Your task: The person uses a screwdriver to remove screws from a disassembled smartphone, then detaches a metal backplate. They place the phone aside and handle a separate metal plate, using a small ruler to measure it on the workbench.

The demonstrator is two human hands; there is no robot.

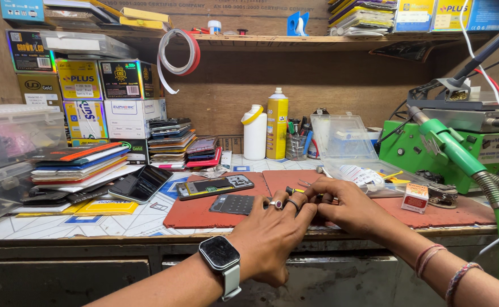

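My left hand (272,230) and my right hand (346,207) meet at the front edge of a red work mat (204,213), fingertips pinched together over something small that the fingers hide. The left hand wears two rings, and a smartwatch (221,254) sits on its wrist. Thread bands circle my right wrist. Just beyond the fingers lie a small screwdriver (295,190) and metal tweezers (305,183). An opened phone (214,186) and a dark flat phone part (232,203) lie on the mat to the left of the hands.
A green soldering station (431,150) with a green hose stands at the right, a small red-and-white box (415,198) before it. A clear plastic parts box (349,153), a white bottle (254,132) and a yellow spray can (277,122) stand behind. Phones and boxes are stacked at the left.
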